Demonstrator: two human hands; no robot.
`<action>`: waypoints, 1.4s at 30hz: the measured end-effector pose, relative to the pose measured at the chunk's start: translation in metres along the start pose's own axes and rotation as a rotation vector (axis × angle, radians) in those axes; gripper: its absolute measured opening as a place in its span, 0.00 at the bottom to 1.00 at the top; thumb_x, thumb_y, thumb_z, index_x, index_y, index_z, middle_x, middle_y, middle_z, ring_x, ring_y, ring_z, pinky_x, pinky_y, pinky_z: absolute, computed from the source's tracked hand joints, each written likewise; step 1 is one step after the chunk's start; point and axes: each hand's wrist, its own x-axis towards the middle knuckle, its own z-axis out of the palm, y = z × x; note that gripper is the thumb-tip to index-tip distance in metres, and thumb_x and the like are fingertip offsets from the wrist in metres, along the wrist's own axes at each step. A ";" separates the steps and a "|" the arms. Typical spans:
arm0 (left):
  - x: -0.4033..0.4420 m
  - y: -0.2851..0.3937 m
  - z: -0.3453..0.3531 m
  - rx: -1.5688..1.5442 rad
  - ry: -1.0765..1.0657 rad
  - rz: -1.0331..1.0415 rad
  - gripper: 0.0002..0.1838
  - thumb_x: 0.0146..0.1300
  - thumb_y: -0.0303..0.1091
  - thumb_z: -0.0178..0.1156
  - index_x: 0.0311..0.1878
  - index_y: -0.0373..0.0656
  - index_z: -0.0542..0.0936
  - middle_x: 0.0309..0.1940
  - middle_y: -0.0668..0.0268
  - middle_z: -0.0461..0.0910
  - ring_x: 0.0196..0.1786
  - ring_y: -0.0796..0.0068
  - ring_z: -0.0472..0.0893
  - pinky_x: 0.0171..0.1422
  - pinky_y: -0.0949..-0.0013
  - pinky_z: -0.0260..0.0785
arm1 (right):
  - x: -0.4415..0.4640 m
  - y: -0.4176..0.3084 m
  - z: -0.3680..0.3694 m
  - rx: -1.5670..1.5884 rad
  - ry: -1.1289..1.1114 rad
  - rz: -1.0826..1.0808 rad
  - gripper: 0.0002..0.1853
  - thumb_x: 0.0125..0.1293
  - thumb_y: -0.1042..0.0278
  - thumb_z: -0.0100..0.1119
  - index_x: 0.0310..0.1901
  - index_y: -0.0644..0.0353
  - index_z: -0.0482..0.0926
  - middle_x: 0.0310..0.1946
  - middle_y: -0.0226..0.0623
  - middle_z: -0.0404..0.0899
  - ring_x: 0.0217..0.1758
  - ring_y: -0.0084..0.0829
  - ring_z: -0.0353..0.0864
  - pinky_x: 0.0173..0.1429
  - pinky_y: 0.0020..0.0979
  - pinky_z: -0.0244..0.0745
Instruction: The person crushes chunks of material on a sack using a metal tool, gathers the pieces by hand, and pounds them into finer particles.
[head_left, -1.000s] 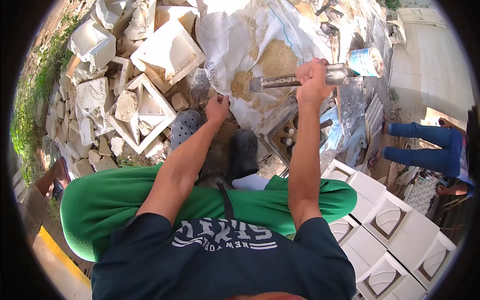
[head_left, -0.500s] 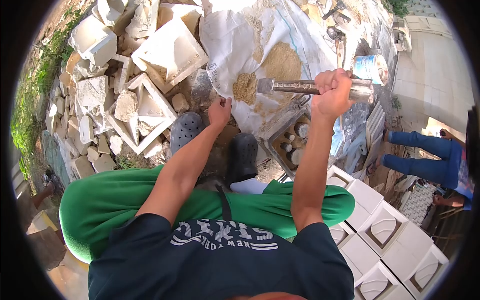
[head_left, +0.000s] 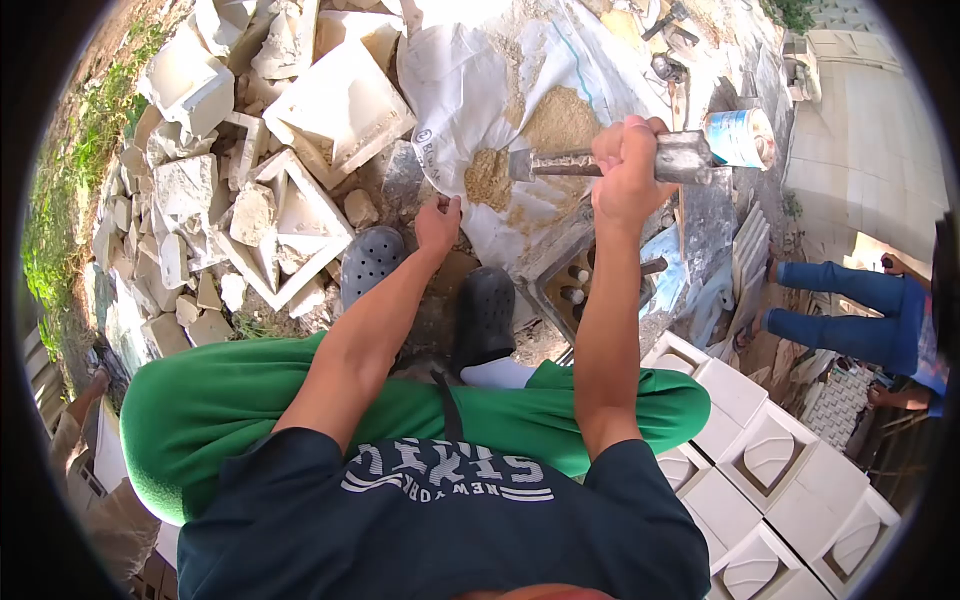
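Note:
My right hand [head_left: 630,175] is wrapped round a metal tamping tool [head_left: 682,158], with a thick block at its right end and a narrow flat tip at its left. The tip hangs beside a damp sand heap [head_left: 488,180] on a white sack [head_left: 440,75]. My left hand [head_left: 437,225] is closed at the sack's near edge, its fingertips pressed together; what they pinch, if anything, is hidden. Below my right hand lies a metal mould [head_left: 545,290] with round cores, partly covered by my forearm. A paler sand heap [head_left: 563,122] spreads farther back.
Broken cast blocks [head_left: 340,110] and rubble pile up at the left. Rows of white moulded blocks [head_left: 735,395] lie at the lower right. A white-and-blue bucket [head_left: 735,138] stands at the back right. Another person in blue jeans [head_left: 840,315] is at the far right.
My right hand has shifted left and slightly up with the tamping tool, and my forearm now covers more of the mould. My left hand stays almost still.

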 end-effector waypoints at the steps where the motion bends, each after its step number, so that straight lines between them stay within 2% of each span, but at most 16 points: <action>1: 0.000 0.006 -0.002 0.007 0.027 0.040 0.19 0.57 0.47 0.61 0.33 0.37 0.81 0.26 0.59 0.82 0.31 0.63 0.81 0.40 0.64 0.71 | -0.003 -0.014 0.004 0.069 0.020 0.010 0.10 0.59 0.77 0.51 0.21 0.59 0.66 0.14 0.24 0.65 0.16 0.16 0.61 0.20 0.24 0.54; 3: 0.000 0.007 0.000 0.039 0.027 0.034 0.19 0.57 0.47 0.60 0.33 0.37 0.81 0.26 0.59 0.82 0.31 0.64 0.82 0.41 0.64 0.71 | -0.005 -0.007 0.003 0.144 0.036 0.010 0.11 0.59 0.78 0.50 0.20 0.59 0.66 0.14 0.24 0.64 0.15 0.16 0.61 0.20 0.24 0.53; 6: 0.005 -0.001 0.005 0.069 0.020 0.035 0.18 0.58 0.46 0.60 0.34 0.37 0.81 0.27 0.59 0.82 0.32 0.65 0.82 0.41 0.65 0.71 | -0.016 0.057 -0.008 -0.066 0.109 -0.049 0.12 0.59 0.78 0.50 0.20 0.58 0.63 0.14 0.24 0.62 0.16 0.16 0.59 0.20 0.24 0.53; 8: 0.008 0.002 0.006 0.058 0.015 0.050 0.18 0.58 0.46 0.60 0.34 0.37 0.81 0.27 0.60 0.82 0.32 0.65 0.82 0.41 0.65 0.71 | -0.011 0.073 -0.005 -0.003 0.185 0.071 0.13 0.59 0.79 0.48 0.21 0.55 0.59 0.11 0.24 0.57 0.13 0.17 0.52 0.19 0.25 0.51; 11: 0.007 0.010 0.000 0.010 0.000 0.049 0.18 0.59 0.46 0.60 0.35 0.37 0.81 0.29 0.59 0.83 0.34 0.65 0.82 0.43 0.64 0.71 | -0.001 0.046 -0.005 0.119 0.099 0.120 0.11 0.59 0.79 0.51 0.22 0.58 0.61 0.15 0.24 0.62 0.16 0.16 0.60 0.21 0.24 0.53; 15: -0.003 0.002 -0.004 0.038 0.037 -0.005 0.18 0.59 0.46 0.59 0.35 0.37 0.81 0.29 0.59 0.83 0.34 0.66 0.82 0.43 0.65 0.71 | -0.002 -0.012 0.000 0.136 -0.007 -0.008 0.11 0.60 0.76 0.50 0.22 0.58 0.63 0.14 0.25 0.63 0.15 0.16 0.57 0.21 0.23 0.52; 17: -0.002 0.005 -0.002 0.040 0.033 -0.007 0.19 0.59 0.46 0.59 0.35 0.37 0.81 0.29 0.59 0.83 0.35 0.66 0.82 0.43 0.65 0.71 | -0.001 -0.011 0.000 0.175 0.016 -0.018 0.12 0.61 0.75 0.49 0.21 0.57 0.63 0.14 0.25 0.63 0.15 0.16 0.56 0.21 0.23 0.52; 19: 0.003 -0.001 0.003 0.025 0.034 0.011 0.19 0.58 0.47 0.60 0.35 0.37 0.81 0.29 0.59 0.83 0.34 0.66 0.82 0.43 0.65 0.71 | -0.014 0.014 0.002 0.066 0.121 -0.007 0.12 0.61 0.76 0.49 0.20 0.56 0.64 0.13 0.24 0.63 0.15 0.16 0.57 0.21 0.23 0.53; 21: 0.000 0.002 0.000 0.025 0.005 -0.006 0.20 0.58 0.49 0.60 0.35 0.37 0.81 0.30 0.59 0.83 0.35 0.66 0.82 0.44 0.65 0.71 | -0.031 0.081 -0.002 -0.008 0.088 0.024 0.11 0.61 0.77 0.51 0.21 0.57 0.66 0.14 0.23 0.64 0.16 0.15 0.60 0.20 0.22 0.54; 23: 0.012 0.010 0.003 0.013 -0.019 0.003 0.21 0.58 0.50 0.60 0.36 0.37 0.82 0.31 0.58 0.83 0.36 0.66 0.82 0.46 0.66 0.71 | -0.018 0.088 0.002 -0.033 0.043 0.016 0.10 0.60 0.77 0.52 0.22 0.57 0.67 0.14 0.22 0.64 0.16 0.14 0.60 0.20 0.22 0.54; 27: 0.006 0.006 0.000 0.068 -0.025 -0.012 0.21 0.57 0.50 0.61 0.36 0.38 0.82 0.30 0.59 0.83 0.35 0.67 0.82 0.45 0.66 0.71 | -0.009 0.041 0.012 0.024 0.054 0.126 0.09 0.59 0.76 0.55 0.22 0.58 0.69 0.14 0.21 0.64 0.15 0.13 0.60 0.19 0.22 0.54; 31: -0.002 0.004 -0.005 0.043 -0.015 -0.012 0.21 0.56 0.50 0.61 0.37 0.37 0.82 0.32 0.58 0.83 0.38 0.64 0.82 0.46 0.64 0.71 | 0.002 -0.003 0.008 0.145 0.033 0.019 0.10 0.58 0.78 0.54 0.20 0.59 0.68 0.14 0.22 0.64 0.14 0.13 0.58 0.19 0.21 0.54; 35: -0.003 0.009 -0.006 0.078 -0.003 -0.031 0.21 0.57 0.49 0.61 0.38 0.36 0.82 0.34 0.56 0.83 0.40 0.63 0.82 0.48 0.63 0.70 | -0.011 0.073 -0.012 -0.064 0.091 -0.036 0.11 0.59 0.75 0.54 0.20 0.58 0.67 0.14 0.23 0.65 0.15 0.14 0.61 0.19 0.22 0.56; 37: 0.002 0.012 -0.004 0.068 -0.010 -0.001 0.21 0.57 0.49 0.60 0.38 0.36 0.82 0.34 0.56 0.83 0.40 0.63 0.82 0.48 0.64 0.70 | -0.001 0.069 -0.010 -0.008 0.128 -0.004 0.11 0.59 0.75 0.53 0.20 0.58 0.67 0.14 0.24 0.67 0.15 0.15 0.63 0.20 0.22 0.56; 39: -0.001 0.001 -0.007 0.078 -0.024 0.007 0.21 0.58 0.49 0.60 0.39 0.36 0.82 0.35 0.56 0.83 0.40 0.63 0.82 0.48 0.64 0.70 | 0.008 0.057 -0.008 0.001 0.103 0.116 0.11 0.59 0.80 0.50 0.22 0.57 0.62 0.12 0.26 0.62 0.13 0.18 0.60 0.19 0.24 0.55; 42: 0.006 -0.003 -0.004 0.084 0.030 -0.008 0.22 0.58 0.49 0.60 0.39 0.36 0.82 0.35 0.56 0.83 0.40 0.63 0.82 0.48 0.64 0.70 | 0.010 0.002 -0.003 0.006 0.035 0.045 0.12 0.60 0.79 0.49 0.21 0.56 0.62 0.11 0.25 0.59 0.12 0.17 0.56 0.19 0.26 0.55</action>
